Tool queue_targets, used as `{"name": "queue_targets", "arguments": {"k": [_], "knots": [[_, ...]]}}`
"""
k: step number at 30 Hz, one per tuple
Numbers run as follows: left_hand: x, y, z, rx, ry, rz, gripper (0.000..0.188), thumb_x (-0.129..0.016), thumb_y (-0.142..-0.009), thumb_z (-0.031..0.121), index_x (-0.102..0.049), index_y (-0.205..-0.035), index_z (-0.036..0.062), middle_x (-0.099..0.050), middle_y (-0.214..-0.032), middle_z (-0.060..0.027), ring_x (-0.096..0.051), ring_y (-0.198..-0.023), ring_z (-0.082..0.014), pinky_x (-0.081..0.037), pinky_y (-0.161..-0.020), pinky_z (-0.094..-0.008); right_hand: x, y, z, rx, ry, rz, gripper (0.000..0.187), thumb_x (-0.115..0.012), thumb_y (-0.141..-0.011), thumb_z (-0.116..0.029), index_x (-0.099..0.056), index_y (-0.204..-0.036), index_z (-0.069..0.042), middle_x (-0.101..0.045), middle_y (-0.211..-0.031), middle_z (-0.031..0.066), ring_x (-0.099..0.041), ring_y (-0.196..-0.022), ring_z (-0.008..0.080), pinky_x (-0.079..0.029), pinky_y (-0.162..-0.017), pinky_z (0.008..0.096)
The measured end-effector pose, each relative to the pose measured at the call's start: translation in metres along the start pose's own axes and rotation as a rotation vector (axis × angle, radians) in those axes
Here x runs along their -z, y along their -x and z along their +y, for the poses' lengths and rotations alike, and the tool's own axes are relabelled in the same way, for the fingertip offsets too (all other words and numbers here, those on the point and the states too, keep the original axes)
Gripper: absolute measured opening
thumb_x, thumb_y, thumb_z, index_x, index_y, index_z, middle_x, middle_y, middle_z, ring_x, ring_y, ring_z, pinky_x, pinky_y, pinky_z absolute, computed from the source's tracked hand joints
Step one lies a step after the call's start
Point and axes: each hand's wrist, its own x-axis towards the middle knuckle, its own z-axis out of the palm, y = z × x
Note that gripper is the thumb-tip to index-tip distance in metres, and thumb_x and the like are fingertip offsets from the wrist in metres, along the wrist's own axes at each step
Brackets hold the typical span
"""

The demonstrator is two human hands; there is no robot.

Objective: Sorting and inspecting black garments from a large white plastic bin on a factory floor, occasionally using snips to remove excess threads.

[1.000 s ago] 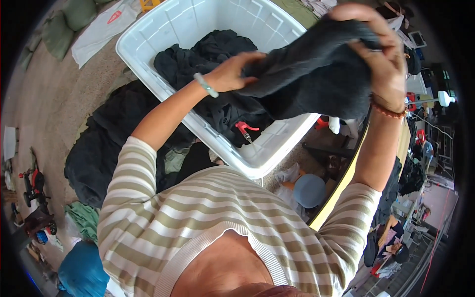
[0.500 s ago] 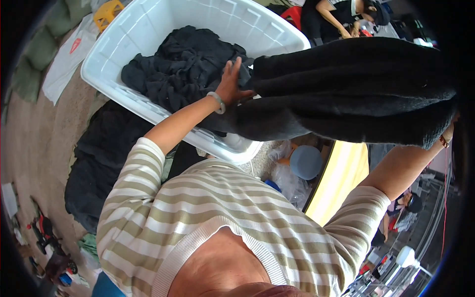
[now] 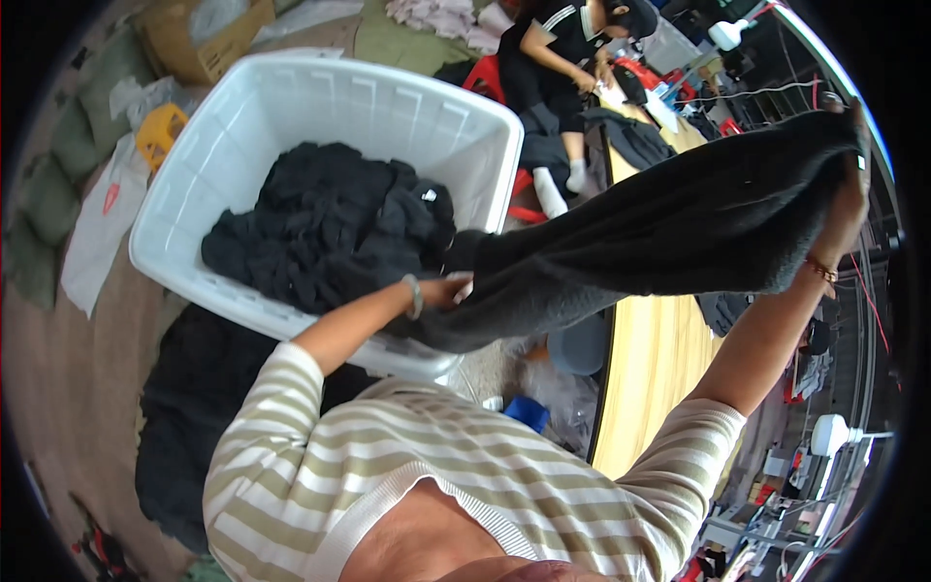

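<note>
Dark cloth [image 3: 659, 223] is up in the air, reaching from the big white tub [image 3: 388, 112] out over the table [image 3: 645, 378]. The right hand [image 3: 850, 199] is clamped on its far end, but the fingertips are hard to see. The left hand [image 3: 448, 290] touches the near end; some fingers are hidden, so I cannot tell if they pinch it. The cloth covers part of the table and the top of a blue-gray round thing [image 3: 574, 351]. Dark clothes [image 3: 315, 223] lie bunched in the tub, too tangled to count.
</note>
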Motion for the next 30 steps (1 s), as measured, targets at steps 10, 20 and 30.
{"name": "queue_targets", "arguments": {"k": [10,20,30], "knots": [[-0.130,0.150,0.091,-0.065,-0.541,-0.123,0.033,-0.063,-0.084,0.010,-0.061,-0.114,-0.0045,-0.068,-0.101,-0.0059,-0.060,-0.092,-0.0156,-0.046,-0.085,-0.0302,0.018,-0.012,0.040,-0.210,-0.324,-0.242,0.033,-0.049,-0.091,0.001,-0.058,-0.122,0.002,-0.069,-0.102,0.0155,-0.068,-0.083,0.0159,-0.058,-0.074,0.0255],[-0.106,0.247,0.233,-0.932,-1.051,1.166,0.027,-0.079,-0.075,0.018,-0.065,-0.090,0.0005,-0.066,-0.083,-0.0035,-0.059,-0.075,-0.0110,-0.050,-0.071,-0.0287,0.004,-0.020,0.055,-0.159,-0.137,-0.270,0.030,-0.053,-0.091,-0.003,-0.062,-0.120,-0.002,-0.069,-0.102,0.0088,-0.066,-0.088,0.0113,-0.053,-0.081,0.0213],[-0.142,0.256,0.194,-0.103,-1.420,0.431,0.087,-0.080,-0.073,0.034,-0.034,-0.142,0.0038,-0.054,-0.123,-0.0188,-0.056,-0.108,-0.0281,-0.046,-0.089,-0.0314,-0.017,-0.010,0.083,0.062,0.425,-0.589,0.027,-0.068,-0.086,-0.013,-0.067,-0.110,-0.003,-0.069,-0.094,0.0045,-0.063,-0.084,0.0091,-0.050,-0.077,0.0225]]}}
